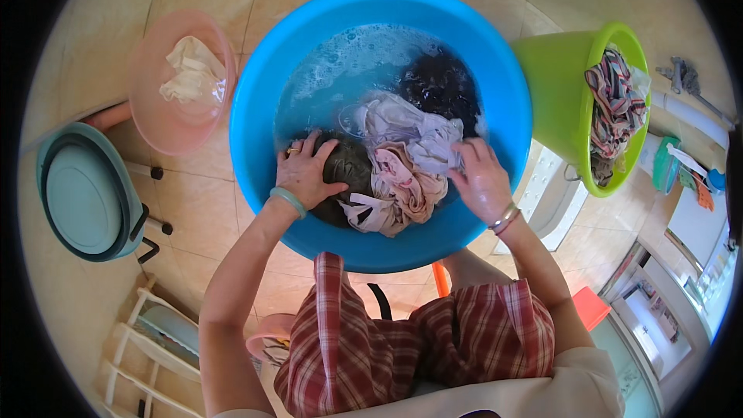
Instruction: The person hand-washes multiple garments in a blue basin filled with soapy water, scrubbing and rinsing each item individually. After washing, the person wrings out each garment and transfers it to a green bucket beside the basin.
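Lying under both hands' grip: pale garment (402,166).

Floor (201,209): large beige glazed tiles with thin grout lines, evenly lit by soft daylight. Left: a pink basin (166,120) containing a crumpled pale cloth (193,70), and beside it a teal folding tub (85,193) on dark legs. Near left: a white slatted rack (143,356). Right: a green bucket (557,93) filled with striped fabric (615,108). Far right: white fittings and a mop head (681,73) close to the edge. Near right: a red stool corner (590,306) and a white cabinet (658,325).
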Demonstrator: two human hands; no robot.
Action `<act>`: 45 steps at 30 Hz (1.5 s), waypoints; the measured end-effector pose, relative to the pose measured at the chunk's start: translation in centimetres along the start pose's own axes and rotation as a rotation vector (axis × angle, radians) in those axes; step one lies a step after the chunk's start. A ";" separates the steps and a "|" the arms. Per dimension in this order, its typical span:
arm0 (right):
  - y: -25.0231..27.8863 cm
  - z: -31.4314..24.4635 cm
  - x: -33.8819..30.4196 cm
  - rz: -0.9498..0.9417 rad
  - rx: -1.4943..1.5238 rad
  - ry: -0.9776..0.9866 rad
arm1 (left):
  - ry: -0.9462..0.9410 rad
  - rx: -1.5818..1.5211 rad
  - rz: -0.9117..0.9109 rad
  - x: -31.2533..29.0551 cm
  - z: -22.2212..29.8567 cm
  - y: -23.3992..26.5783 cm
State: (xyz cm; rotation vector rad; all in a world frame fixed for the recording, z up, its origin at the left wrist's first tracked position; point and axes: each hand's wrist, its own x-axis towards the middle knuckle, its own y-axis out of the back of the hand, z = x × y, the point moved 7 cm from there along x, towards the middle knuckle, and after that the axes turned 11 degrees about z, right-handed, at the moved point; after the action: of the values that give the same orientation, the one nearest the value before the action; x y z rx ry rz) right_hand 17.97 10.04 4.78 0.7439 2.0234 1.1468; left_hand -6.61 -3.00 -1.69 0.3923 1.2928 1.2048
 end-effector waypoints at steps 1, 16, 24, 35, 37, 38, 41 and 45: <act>0.0 -1.7 0.7 0.078 0.037 0.153 | -0.006 0.016 -0.029 0.3 0.2 -0.1; 4.0 -4.3 -1.0 0.310 0.082 0.358 | -0.014 0.076 -0.027 -0.7 1.4 2.6; 8.3 -6.6 -2.4 -0.276 1.473 -0.283 | -0.403 -0.369 0.074 0.5 9.7 3.3; -1.7 2.9 9.2 0.341 0.314 -0.040 | -0.861 0.025 -0.149 -5.0 14.5 -5.6; -2.1 3.7 11.1 0.455 0.033 0.017 | -0.850 0.080 -0.089 -5.6 15.3 -5.2; -2.7 3.6 11.4 0.500 -0.095 0.045 | -0.834 0.108 -0.072 -6.1 15.3 -4.9; -6.5 8.2 12.4 0.158 0.102 -0.187 | -0.506 -0.256 -0.211 -2.0 15.0 -0.8; -4.4 6.8 10.0 0.112 0.847 -0.351 | -0.262 -0.632 0.280 5.4 10.7 2.9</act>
State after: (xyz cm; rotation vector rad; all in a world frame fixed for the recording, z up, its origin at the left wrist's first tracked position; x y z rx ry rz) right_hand 16.71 18.87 -4.46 1.3633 2.1357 0.1249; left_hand 0.39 6.73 1.18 0.2567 0.5955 1.6596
